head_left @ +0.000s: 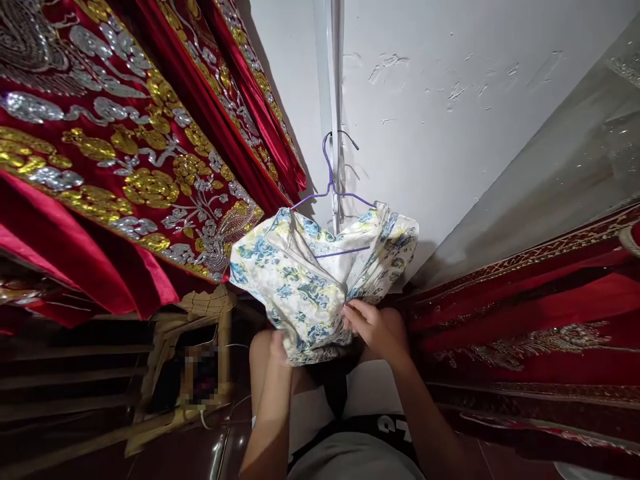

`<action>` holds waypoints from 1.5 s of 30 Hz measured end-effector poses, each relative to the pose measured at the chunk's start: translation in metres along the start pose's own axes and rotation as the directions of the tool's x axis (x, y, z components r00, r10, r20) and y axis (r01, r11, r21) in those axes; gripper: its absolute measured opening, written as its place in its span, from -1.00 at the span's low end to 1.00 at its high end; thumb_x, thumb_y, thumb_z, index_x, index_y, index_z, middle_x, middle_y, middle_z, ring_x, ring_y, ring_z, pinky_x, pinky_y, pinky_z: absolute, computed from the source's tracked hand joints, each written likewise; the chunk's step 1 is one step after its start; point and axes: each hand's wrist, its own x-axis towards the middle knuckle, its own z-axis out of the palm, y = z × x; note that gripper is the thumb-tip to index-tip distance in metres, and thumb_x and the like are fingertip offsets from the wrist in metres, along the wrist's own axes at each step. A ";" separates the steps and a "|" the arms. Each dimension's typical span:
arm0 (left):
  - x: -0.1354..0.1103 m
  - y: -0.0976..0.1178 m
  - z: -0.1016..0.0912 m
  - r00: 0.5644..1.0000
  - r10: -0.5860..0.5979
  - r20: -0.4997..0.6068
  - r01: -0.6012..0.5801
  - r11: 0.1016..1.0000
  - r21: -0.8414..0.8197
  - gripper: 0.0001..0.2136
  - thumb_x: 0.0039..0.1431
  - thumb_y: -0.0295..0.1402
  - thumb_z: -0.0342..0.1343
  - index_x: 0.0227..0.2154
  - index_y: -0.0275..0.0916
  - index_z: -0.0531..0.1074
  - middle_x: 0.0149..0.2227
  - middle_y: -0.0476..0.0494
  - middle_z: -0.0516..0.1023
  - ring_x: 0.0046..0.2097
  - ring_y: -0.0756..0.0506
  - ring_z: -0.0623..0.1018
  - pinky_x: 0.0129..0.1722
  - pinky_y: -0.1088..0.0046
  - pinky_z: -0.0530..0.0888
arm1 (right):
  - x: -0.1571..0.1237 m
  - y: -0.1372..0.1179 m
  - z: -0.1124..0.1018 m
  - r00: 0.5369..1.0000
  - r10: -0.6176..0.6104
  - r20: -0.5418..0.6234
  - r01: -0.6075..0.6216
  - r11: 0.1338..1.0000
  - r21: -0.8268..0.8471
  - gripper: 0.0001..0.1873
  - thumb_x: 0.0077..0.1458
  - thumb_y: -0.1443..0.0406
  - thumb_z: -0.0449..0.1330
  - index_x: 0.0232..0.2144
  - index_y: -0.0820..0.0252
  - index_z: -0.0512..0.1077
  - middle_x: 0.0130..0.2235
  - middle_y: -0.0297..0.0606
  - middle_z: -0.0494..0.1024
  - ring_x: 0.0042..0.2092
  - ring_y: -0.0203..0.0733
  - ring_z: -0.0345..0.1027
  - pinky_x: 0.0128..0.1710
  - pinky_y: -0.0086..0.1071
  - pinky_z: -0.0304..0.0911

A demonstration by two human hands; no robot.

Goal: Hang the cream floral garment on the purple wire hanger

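Gripping bunched lower edge of floral dress (305,280): right hand (379,328) pinched on cloth, left hand (278,348) clasped round it. Hangs from purple hanger (331,190) hooked on white pipe (334,80) against wall (450,133), between red embroidered drapes (125,153).

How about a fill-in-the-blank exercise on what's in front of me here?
The floral garment hangs on a ____ wire hanger.
The left hand and the right hand both grip its ____ edge.
The embroidered cloth at the left is mainly ____.
Missing words: purple, lower, red.
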 end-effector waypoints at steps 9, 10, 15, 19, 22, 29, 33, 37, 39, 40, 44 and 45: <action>0.007 -0.005 0.019 0.809 0.455 -0.371 -0.394 0.889 0.232 -0.42 0.09 -0.17 0.33 0.15 -0.23 0.35 0.13 -0.35 0.47 0.15 -0.25 0.51 0.18 0.14 0.43 | 0.014 -0.001 0.031 0.987 0.022 -0.157 -0.004 0.993 0.114 -0.69 0.16 0.15 0.15 -0.58 0.12 0.36 -0.65 -0.39 0.35 -0.55 -0.27 0.21 -0.47 -0.38 0.12; 0.005 -0.009 0.026 0.772 0.555 -0.309 -0.470 0.826 0.311 -0.46 0.12 -0.20 0.32 0.13 -0.22 0.37 0.12 -0.32 0.47 0.15 -0.24 0.51 0.17 0.17 0.43 | 0.013 -0.002 0.031 0.991 0.030 -0.131 -0.015 0.994 0.112 -0.70 0.14 0.16 0.15 -0.58 0.13 0.38 -0.66 -0.38 0.36 -0.57 -0.28 0.20 -0.49 -0.39 0.12; -0.004 -0.021 0.058 0.812 0.567 0.137 -0.579 0.753 0.312 -0.83 0.31 -0.27 0.10 -0.31 -0.22 0.52 -0.33 -0.11 0.58 -0.26 -0.10 0.58 -0.18 0.38 0.51 | 0.020 -0.021 0.025 0.998 0.061 0.024 -0.063 0.994 0.087 -0.76 0.09 0.25 0.12 -0.55 0.19 0.46 -0.64 -0.34 0.49 -0.62 -0.34 0.18 -0.56 -0.45 0.08; -0.006 -0.016 0.072 0.862 0.500 0.085 -0.505 0.830 0.236 -0.74 0.35 -0.18 0.05 -0.14 -0.24 0.53 -0.23 -0.15 0.62 -0.20 -0.13 0.60 -0.17 0.38 0.50 | 0.038 -0.057 0.016 0.999 0.032 0.042 -0.036 0.994 0.099 -0.80 0.06 0.28 0.11 -0.53 0.20 0.47 -0.63 -0.35 0.51 -0.63 -0.37 0.17 -0.58 -0.49 0.07; -0.010 -0.009 0.079 0.894 0.438 0.098 -0.449 0.876 0.179 -0.70 0.36 -0.14 0.07 -0.06 -0.23 0.51 -0.25 -0.15 0.61 -0.24 -0.11 0.57 -0.19 0.40 0.48 | 0.053 -0.087 0.007 0.999 0.030 0.023 -0.032 0.995 0.092 -0.82 0.03 0.28 0.12 -0.51 0.21 0.48 -0.64 -0.36 0.50 -0.65 -0.39 0.12 -0.62 -0.51 0.02; -0.002 0.007 0.094 0.876 0.482 -0.026 -0.479 0.875 0.076 -0.62 0.28 -0.09 0.18 0.03 -0.21 0.39 -0.28 -0.08 0.44 -0.29 -0.05 0.45 -0.22 0.43 0.44 | 0.068 -0.112 -0.001 1.000 -0.004 0.016 0.003 0.997 0.080 -0.80 0.02 0.27 0.15 -0.53 0.24 0.49 -0.67 -0.36 0.48 -0.67 -0.42 0.04 -0.64 -0.52 -0.03; 0.011 0.023 0.092 0.818 0.569 -0.090 -0.553 0.819 0.154 -0.72 0.31 -0.12 0.17 -0.09 -0.20 0.43 -0.25 -0.10 0.47 -0.26 -0.06 0.46 -0.18 0.43 0.42 | 0.059 -0.099 0.006 0.995 0.049 0.087 -0.056 0.995 0.085 -0.79 0.02 0.30 0.12 -0.58 0.23 0.47 -0.71 -0.36 0.44 -0.68 -0.41 0.03 -0.64 -0.50 -0.04; 0.009 0.019 0.088 0.834 0.551 0.005 -0.542 0.820 0.185 -0.74 0.40 -0.13 0.02 -0.27 -0.22 0.43 -0.30 -0.10 0.48 -0.26 -0.07 0.48 -0.22 0.43 0.41 | 0.060 -0.102 0.002 0.998 0.055 0.043 -0.060 0.993 0.104 -0.79 0.04 0.31 0.11 -0.56 0.22 0.47 -0.70 -0.37 0.43 -0.68 -0.40 0.03 -0.64 -0.49 -0.07; 0.007 0.015 0.089 0.853 0.522 -0.023 -0.513 0.845 0.154 -0.75 0.40 -0.14 0.02 -0.22 -0.22 0.42 -0.31 -0.08 0.45 -0.29 -0.05 0.44 -0.24 0.45 0.41 | 0.064 -0.110 -0.002 1.000 0.025 0.000 -0.025 0.995 0.099 -0.79 0.05 0.29 0.12 -0.54 0.22 0.48 -0.69 -0.38 0.42 -0.67 -0.40 0.04 -0.64 -0.49 -0.07; 0.007 0.015 0.090 0.852 0.522 -0.045 -0.512 0.848 0.138 -0.76 0.39 -0.13 0.05 -0.16 -0.22 0.42 -0.29 -0.08 0.44 -0.28 -0.05 0.44 -0.23 0.45 0.41 | 0.065 -0.113 -0.004 1.000 0.002 -0.005 -0.002 0.996 0.087 -0.79 0.05 0.28 0.13 -0.53 0.23 0.50 -0.70 -0.39 0.42 -0.67 -0.40 0.05 -0.64 -0.49 -0.06; 0.016 0.030 0.091 0.801 0.598 -0.043 -0.582 0.793 0.179 -0.70 0.32 -0.13 0.13 -0.03 -0.21 0.40 -0.14 -0.17 0.46 -0.16 -0.10 0.47 -0.12 0.38 0.44 | 0.066 -0.111 0.001 0.995 -0.010 0.104 0.005 0.999 0.044 -0.78 0.03 0.27 0.14 -0.56 0.23 0.50 -0.74 -0.42 0.35 -0.67 -0.40 0.08 -0.62 -0.50 -0.04; 0.020 0.034 0.091 0.792 0.611 -0.008 -0.596 0.775 0.210 -0.75 0.33 -0.14 0.11 -0.10 -0.21 0.42 -0.18 -0.16 0.47 -0.18 -0.10 0.47 -0.13 0.38 0.44 | 0.065 -0.107 0.003 0.992 0.005 0.125 -0.011 0.999 0.044 -0.77 0.02 0.27 0.13 -0.58 0.23 0.49 -0.74 -0.43 0.34 -0.67 -0.41 0.07 -0.62 -0.50 -0.05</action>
